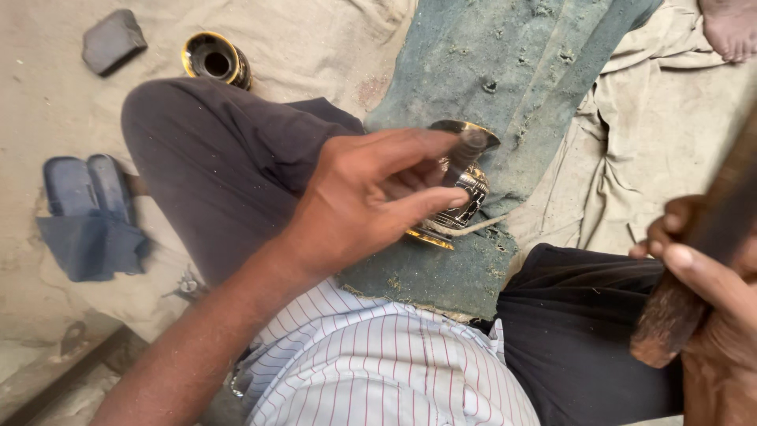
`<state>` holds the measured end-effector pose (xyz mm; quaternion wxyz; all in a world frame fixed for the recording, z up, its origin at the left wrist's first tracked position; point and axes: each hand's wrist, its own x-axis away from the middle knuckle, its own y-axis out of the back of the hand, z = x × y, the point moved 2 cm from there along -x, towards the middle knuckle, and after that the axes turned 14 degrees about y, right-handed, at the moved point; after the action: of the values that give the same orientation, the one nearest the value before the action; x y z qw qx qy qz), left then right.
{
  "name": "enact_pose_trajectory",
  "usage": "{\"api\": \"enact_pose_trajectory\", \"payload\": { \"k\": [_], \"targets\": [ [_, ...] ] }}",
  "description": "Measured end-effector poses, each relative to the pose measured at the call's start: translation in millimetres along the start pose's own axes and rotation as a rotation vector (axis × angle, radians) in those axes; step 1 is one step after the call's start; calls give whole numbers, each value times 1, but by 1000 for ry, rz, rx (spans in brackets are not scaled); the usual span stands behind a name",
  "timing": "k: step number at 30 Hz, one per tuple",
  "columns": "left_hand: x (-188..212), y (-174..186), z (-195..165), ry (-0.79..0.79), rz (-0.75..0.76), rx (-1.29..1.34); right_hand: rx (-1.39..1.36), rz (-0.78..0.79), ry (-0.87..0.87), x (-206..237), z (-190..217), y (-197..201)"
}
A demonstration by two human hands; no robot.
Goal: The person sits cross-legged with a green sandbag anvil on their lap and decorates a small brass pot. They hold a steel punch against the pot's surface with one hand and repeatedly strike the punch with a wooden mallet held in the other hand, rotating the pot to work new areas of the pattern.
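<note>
My left hand (pixel 371 197) holds a short dark metal punch (pixel 465 154) between thumb and fingers, its tip against a small black and gold engraved vase (pixel 461 201). The vase lies on its side on a grey-green padded block (pixel 512 63), with a cord across its lower part. My right hand (pixel 706 300) is at the right edge, raised and shut on a thick wooden mallet handle (pixel 694 260). My knees in dark trousers sit on both sides of the block.
A second black and gold vase (pixel 214 59) stands on the cloth-covered floor at upper left, near a dark stone block (pixel 113 39). Blue slippers (pixel 83 189) lie on a blue cloth at left. Another person's bare foot (pixel 729 28) shows at top right.
</note>
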<state>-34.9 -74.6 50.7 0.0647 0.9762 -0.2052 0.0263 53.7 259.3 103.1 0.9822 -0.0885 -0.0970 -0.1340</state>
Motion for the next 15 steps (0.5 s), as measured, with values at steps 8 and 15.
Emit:
{"api": "enact_pose_trajectory", "payload": {
  "k": [8,15],
  "targets": [
    [-2,-14,7,-153,-36,-125,879,203,113,19,15,23],
    [-1,-26,10,-317,-116,-343,1571,346,-112,16,11,113]
  ]
}}
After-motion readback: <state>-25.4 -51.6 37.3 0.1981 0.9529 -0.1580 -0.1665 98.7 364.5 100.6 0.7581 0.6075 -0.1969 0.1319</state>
